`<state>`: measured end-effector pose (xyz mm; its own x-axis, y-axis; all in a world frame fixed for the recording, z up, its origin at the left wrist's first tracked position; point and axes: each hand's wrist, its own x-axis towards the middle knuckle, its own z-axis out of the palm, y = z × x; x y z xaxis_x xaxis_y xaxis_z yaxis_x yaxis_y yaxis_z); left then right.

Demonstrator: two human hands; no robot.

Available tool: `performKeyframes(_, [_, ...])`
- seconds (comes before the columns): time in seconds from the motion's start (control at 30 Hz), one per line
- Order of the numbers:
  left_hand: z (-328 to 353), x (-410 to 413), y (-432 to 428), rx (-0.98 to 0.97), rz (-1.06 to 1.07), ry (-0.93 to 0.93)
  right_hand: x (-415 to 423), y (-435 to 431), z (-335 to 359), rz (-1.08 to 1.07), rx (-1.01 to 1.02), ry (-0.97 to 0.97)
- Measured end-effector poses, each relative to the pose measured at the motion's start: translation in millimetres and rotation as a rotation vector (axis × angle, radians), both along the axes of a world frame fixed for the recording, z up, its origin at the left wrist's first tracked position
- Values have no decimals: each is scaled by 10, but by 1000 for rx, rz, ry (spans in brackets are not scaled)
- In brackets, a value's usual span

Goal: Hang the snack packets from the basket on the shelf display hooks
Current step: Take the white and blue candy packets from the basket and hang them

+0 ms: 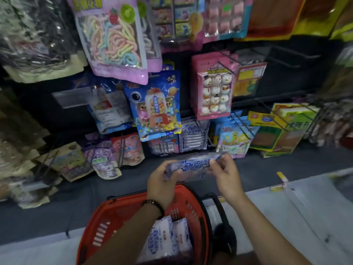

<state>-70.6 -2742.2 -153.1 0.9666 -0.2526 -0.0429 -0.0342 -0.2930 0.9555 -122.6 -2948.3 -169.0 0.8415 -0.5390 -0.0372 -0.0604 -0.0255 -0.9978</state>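
A white-and-blue snack packet (194, 163) is held level above the red basket (107, 224), seen edge-on. My left hand (162, 180) grips its left end and my right hand (225, 175) pinches its right end. More white-and-blue packets (168, 238) lie inside the basket, partly hidden by my left forearm. Matching packets (193, 136) hang on a low hook of the shelf just beyond my hands. Black wire display hooks (240, 121) stick out of the dark shelf back.
Many other packets hang around: a pink snowman packet (214, 88), a blue gumball-machine packet (156, 106), a pastel rope-candy packet (112, 37) and yellow-green packets (277, 131). The grey shelf base (57, 203) runs across the bottom. The basket's black handle (223, 222) hangs right.
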Motion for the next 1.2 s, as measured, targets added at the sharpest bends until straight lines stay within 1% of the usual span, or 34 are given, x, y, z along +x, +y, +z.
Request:
performKeyframes(0.07, [-99,120,-225,42,-7,-4,69,-136,-79,-28,16,17])
performKeyframes(0.17, [-262,310,-468,40,44,39,204,-295,-205,-22,30,34])
performKeyframes(0.27, [-500,467,-682,63,4,143,341,-491,-519,-27,87,90])
performKeyframes(0.33, [-677,537,-779,31,-14,222,406,-574,-715,-43,113,127])
performKeyframes(0.4, [-787,604,-885,-13,1,285,490,-674,-920,-57,155,147])
performKeyframes(0.53, [-887,734,-1098,-34,74,398,677,-829,-1155,-121,207,197])
performKeyframes(0.63, [-943,827,-1228,-59,125,461,749,-795,-968,-133,220,168])
performKeyframes(0.73, [-847,869,-1334,-118,178,481,825,-721,-793,-173,181,196])
performKeyframes(0.83, [-773,905,-1434,-148,202,496,864,-707,-795,-148,133,208])
performKeyframes(0.93, [-790,936,-1472,-156,203,528,841,-687,-745,-145,128,220])
performKeyframes(1.07, [-784,984,-1535,-174,201,553,839,-680,-740,-94,57,228])
performKeyframes(1.2, [-781,1095,-1622,-184,215,563,861,-627,-720,-10,-18,297])
